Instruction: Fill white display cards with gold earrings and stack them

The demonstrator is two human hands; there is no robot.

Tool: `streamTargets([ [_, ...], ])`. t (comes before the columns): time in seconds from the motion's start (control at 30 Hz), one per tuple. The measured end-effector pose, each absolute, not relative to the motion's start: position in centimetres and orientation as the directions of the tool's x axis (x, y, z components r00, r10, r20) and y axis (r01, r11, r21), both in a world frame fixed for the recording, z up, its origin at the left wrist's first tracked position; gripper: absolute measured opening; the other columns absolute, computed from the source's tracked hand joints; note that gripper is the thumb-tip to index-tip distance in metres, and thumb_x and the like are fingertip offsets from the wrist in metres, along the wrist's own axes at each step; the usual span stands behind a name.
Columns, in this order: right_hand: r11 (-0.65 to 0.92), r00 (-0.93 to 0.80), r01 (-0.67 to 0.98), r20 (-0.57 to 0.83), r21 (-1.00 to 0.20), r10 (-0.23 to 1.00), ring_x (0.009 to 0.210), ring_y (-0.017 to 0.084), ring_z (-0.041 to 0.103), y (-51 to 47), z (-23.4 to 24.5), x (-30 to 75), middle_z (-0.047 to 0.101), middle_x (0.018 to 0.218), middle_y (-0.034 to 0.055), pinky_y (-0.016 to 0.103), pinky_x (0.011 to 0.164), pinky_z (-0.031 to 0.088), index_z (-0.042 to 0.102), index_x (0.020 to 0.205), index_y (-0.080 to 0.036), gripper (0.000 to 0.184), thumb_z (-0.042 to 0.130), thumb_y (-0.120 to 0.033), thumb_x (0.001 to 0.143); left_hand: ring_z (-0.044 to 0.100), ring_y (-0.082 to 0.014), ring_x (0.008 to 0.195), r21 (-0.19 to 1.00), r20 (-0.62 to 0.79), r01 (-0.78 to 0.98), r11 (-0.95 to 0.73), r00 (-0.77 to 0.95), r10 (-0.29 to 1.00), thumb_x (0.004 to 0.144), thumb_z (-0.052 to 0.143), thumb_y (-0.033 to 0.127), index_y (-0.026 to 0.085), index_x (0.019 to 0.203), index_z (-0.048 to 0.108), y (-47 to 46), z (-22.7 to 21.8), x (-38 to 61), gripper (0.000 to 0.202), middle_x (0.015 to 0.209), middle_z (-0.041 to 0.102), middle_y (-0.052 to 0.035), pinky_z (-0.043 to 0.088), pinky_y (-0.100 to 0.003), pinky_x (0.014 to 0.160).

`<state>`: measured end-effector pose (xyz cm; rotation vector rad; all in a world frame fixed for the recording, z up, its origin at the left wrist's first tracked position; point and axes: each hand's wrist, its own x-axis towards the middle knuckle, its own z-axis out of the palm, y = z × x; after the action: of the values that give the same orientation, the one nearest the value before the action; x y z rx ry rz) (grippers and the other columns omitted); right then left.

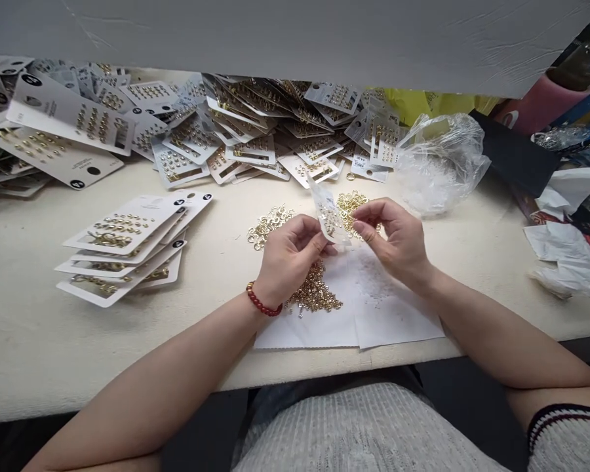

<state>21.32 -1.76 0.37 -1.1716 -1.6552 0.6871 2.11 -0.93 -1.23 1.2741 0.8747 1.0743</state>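
My left hand (292, 255) pinches a white earring card (328, 213) by its lower edge. The card is tilted up on edge and carries rows of small gold studs. To its right, my right hand (396, 242) is apart from the card, thumb and forefinger brought close in a pinch; anything between them is too small to make out. Beneath my left hand lies a heap of small gold studs (319, 292) on white paper (314, 334). Small clear bits (373, 282) are scattered on the paper under my right hand. Gold hoops (265, 226) and gold rings (351, 203) are piled behind.
Several filled earring cards (128, 242) are stacked at the left. A large jumble of cards (255, 124) spans the table's back. A clear plastic bag (440, 164) stands at the back right, with crumpled white paper (568, 252) farther right. A grey panel (295, 39) overhangs the back.
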Motion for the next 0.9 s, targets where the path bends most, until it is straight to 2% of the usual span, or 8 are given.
streamTargets([
  [0.07,0.407,-0.237,0.493,0.332,-0.769,0.913,0.07,0.013,0.059,-1.3,0.6,22.5,0.069,0.08,0.0021,0.029,0.063,0.049,0.067,0.083,-0.019,0.004,0.065,-0.02,0.086,0.074,-0.0147,0.07,0.982,0.037,-0.187,0.011,0.248,0.968,0.08,0.079,0.039,0.017,0.088,0.065,-0.7,-1.4,2.0,0.027,0.078,0.073,-0.003,0.065,-0.024,0.066],
  [0.1,0.412,-0.336,0.527,0.263,-0.743,0.904,0.069,0.013,0.059,-1.0,0.6,23.0,0.068,0.077,0.002,0.029,0.063,0.048,0.067,0.08,-0.018,0.005,0.066,-0.016,0.084,0.074,-0.0143,0.069,0.978,0.032,-0.209,0.016,0.223,0.974,0.078,0.08,0.04,0.017,0.089,0.065,-0.5,-1.5,1.9,0.029,0.078,0.073,-0.0027,0.065,-0.024,0.067],
  [0.2,0.446,-0.47,0.598,0.159,-0.666,0.868,0.07,0.014,0.057,-0.6,0.4,23.8,0.067,0.076,0.0013,0.03,0.066,0.046,0.066,0.077,-0.019,0.01,0.067,-0.01,0.08,0.073,-0.0126,0.066,0.973,0.035,-0.232,0.007,0.177,0.984,0.075,0.083,0.041,0.017,0.087,0.066,-0.4,-1.7,1.9,0.032,0.08,0.072,-0.0017,0.065,-0.023,0.066],
  [0.37,0.485,-0.503,0.696,0.123,-0.528,0.856,0.076,0.017,0.053,-0.7,-0.3,23.4,0.063,0.077,0.0026,0.032,0.072,0.042,0.064,0.074,-0.02,0.012,0.064,-0.01,0.08,0.073,-0.0132,0.068,0.977,0.042,-0.211,0.003,0.208,0.977,0.077,0.081,0.04,0.017,0.087,0.066,-0.6,-1.8,2.0,0.029,0.079,0.071,-0.0015,0.065,-0.024,0.067],
  [0.57,0.521,-0.503,0.696,0.181,-0.495,0.845,0.083,0.019,0.053,-0.9,-0.2,23.2,0.062,0.084,0.0048,0.035,0.077,0.041,0.06,0.08,-0.02,0.011,0.057,-0.011,0.085,0.074,-0.0144,0.07,0.979,0.029,-0.203,0.024,0.252,0.967,0.079,0.079,0.039,0.018,0.086,0.065,-0.7,-1.6,2.0,0.027,0.081,0.072,-0.0025,0.065,-0.024,0.066],
  [0.77,0.534,-0.513,0.753,0.166,-0.383,0.842,0.082,0.02,0.051,-0.9,-1.1,23.0,0.063,0.082,0.0052,0.035,0.073,0.038,0.061,0.076,-0.02,0.011,0.062,-0.015,0.085,0.073,-0.0135,0.07,0.979,0.023,-0.202,0.033,0.267,0.963,0.079,0.079,0.039,0.017,0.086,0.066,-0.8,-1.6,2.0,0.026,0.08,0.071,-0.0029,0.064,-0.021,0.065],
  [0.83,0.531,-0.502,0.752,0.183,-0.39,0.845,0.082,0.021,0.052,-0.9,-1.4,22.9,0.063,0.081,0.0056,0.036,0.073,0.04,0.06,0.075,-0.02,0.012,0.06,-0.013,0.085,0.073,-0.0122,0.068,0.976,0.032,-0.217,0.028,0.267,0.963,0.078,0.08,0.037,0.017,0.086,0.067,-0.8,-1.6,2.0,0.025,0.08,0.071,-0.0021,0.064,-0.02,0.064],
  [0.9,0.523,-0.465,0.717,0.243,-0.46,0.851,0.083,0.021,0.055,-0.9,-1.1,22.8,0.064,0.081,0.0058,0.037,0.074,0.044,0.059,0.077,-0.02,0.013,0.057,-0.011,0.086,0.072,-0.0123,0.068,0.975,0.029,-0.22,0.034,0.275,0.961,0.079,0.08,0.037,0.017,0.087,0.067,-0.8,-1.6,1.9,0.025,0.082,0.071,-0.0023,0.065,-0.021,0.064],
])
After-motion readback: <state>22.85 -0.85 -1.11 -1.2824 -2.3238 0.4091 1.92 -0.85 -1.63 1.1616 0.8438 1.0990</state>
